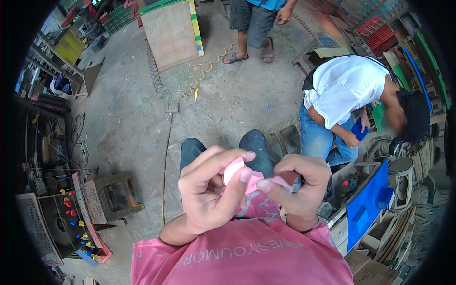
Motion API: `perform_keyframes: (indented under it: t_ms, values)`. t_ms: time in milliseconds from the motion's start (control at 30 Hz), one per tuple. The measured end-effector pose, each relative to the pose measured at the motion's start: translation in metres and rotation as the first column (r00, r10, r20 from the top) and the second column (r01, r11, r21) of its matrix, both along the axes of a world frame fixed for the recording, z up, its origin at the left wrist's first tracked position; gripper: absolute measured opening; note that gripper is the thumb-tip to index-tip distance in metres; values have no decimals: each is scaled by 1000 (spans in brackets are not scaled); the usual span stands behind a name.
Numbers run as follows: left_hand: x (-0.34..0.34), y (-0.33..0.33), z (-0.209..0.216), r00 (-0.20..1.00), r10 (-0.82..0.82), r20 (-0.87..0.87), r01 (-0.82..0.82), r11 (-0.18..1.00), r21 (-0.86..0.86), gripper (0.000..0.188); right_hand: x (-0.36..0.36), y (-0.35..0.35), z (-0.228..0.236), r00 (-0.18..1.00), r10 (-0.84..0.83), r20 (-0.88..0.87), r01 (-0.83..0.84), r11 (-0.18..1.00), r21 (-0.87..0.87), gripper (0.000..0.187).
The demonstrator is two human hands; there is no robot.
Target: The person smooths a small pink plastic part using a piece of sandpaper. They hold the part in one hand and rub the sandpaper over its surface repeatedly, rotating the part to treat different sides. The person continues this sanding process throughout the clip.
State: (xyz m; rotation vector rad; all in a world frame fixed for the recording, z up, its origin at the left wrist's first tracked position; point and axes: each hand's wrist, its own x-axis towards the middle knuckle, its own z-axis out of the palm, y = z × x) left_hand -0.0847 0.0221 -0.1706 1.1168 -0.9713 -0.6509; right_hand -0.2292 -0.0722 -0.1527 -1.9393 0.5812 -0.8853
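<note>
My left hand [209, 187] pinches a small pink piece [254, 181] with a pale, rounded face and curved edges; its exact kind does not show. Close beside it, my right hand [306, 183] is closed around a small brown piece [287, 177] that looks like folded sandpaper. The right thumb and fingertips come up to the pink piece's right end, slightly blurred. Both hands are held above my lap, in front of my pink shirt [251, 254].
At the right a seated co-worker [351, 85] bends over a blue piece [360, 128]. Near my right side lies a blue board [365, 209]; a stool [401, 180] stands beyond it. Coiled hoses [204, 71] and a wooden panel [171, 35] are ahead. Painted pieces hang on a rack [71, 213] at left.
</note>
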Motion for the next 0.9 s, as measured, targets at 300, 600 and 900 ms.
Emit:
perform_keyframes:
  t_ms: [300, 600, 900]
  values:
    - [2, 0, 1, 994, -43, -102, 46, 999, 28, 15, 7, 0, -6, 995, -67, 71, 66, 998, 24, 24]
    - [2, -1, 1, 981, -76, -181, 84, 996, 40, 15, 8, 0, -7, 989, -119, 91, 113, 991, 65, 26]
    - [2, 1, 3, 985, -69, -161, 75, 997, 29, 15, 2, 2, -7, 983, -107, 148, 97, 993, 74, 23]
